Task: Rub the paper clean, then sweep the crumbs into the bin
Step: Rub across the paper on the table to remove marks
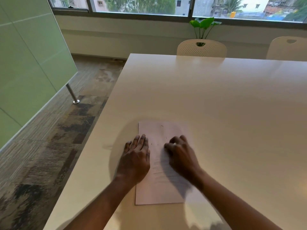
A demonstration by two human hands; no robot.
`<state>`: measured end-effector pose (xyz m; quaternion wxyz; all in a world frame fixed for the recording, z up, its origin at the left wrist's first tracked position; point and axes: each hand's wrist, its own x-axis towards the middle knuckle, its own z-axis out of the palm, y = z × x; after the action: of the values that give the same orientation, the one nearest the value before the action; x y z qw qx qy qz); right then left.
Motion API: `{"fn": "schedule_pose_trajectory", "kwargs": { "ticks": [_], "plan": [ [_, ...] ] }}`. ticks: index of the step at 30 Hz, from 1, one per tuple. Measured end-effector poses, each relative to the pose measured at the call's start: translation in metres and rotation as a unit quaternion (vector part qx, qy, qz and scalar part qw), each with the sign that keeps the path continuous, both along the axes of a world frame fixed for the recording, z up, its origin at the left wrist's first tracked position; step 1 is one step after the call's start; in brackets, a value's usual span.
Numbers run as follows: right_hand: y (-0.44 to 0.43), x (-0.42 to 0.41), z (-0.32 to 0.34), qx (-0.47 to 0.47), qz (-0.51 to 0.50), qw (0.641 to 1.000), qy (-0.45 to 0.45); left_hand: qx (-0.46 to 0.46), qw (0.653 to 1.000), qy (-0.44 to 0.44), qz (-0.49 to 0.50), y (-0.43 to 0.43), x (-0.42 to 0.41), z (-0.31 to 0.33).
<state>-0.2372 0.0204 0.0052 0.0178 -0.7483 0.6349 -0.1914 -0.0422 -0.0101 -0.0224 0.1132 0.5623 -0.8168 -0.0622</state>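
Head view, looking forward and down. A sheet of paper (159, 191) lies flat on the white tabletop (216, 100), near the front-left corner, with its long sides running away from the person.

The left hand (135, 156) rests palm down across the left edge of the sheet. Its fingers (141, 141) are straight and close together, partly on the paper and partly on the tabletop beside it.

The right hand (180, 155) sits over the right half of the sheet, level with the left hand and apart from it. Its fingers are curled under, and a small white object (174, 143) shows between them, pinched at the fingertips. The hand is motion-blurred, so the object cannot be identified with certainty, and whether it touches the paper cannot be told.

Faint grey lines (157, 170) cross the strip of paper between the two wrists. A few dark crumbs (152, 144) lie on the paper between the hands and towards its far end.

Two pale chairs stand at the far side of the tabletop: a perforated one (201, 48) and a second one (288, 47) at the right edge of the view. A green leafy plant (204, 25) rises behind the first chair, below a wide window (141, 4). To the left, a green glass panel (25, 63) on a metal post (72, 93) stands on the mottled floor (66, 130).
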Motion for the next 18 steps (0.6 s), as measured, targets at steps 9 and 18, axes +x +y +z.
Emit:
{"fn": "schedule_pose_trajectory", "kwargs": {
  "ticks": [9, 18],
  "plan": [
    [-0.029, -0.032, 0.008, -0.006, -0.125, 0.992, -0.010, -0.003, 1.000, -0.007, -0.005, 0.000, 0.000, 0.000],
    [-0.024, -0.036, 0.004, -0.006, -0.067, 0.997, -0.027, -0.008, 1.000, -0.008, -0.006, -0.001, 0.001, -0.003]
  ]
}}
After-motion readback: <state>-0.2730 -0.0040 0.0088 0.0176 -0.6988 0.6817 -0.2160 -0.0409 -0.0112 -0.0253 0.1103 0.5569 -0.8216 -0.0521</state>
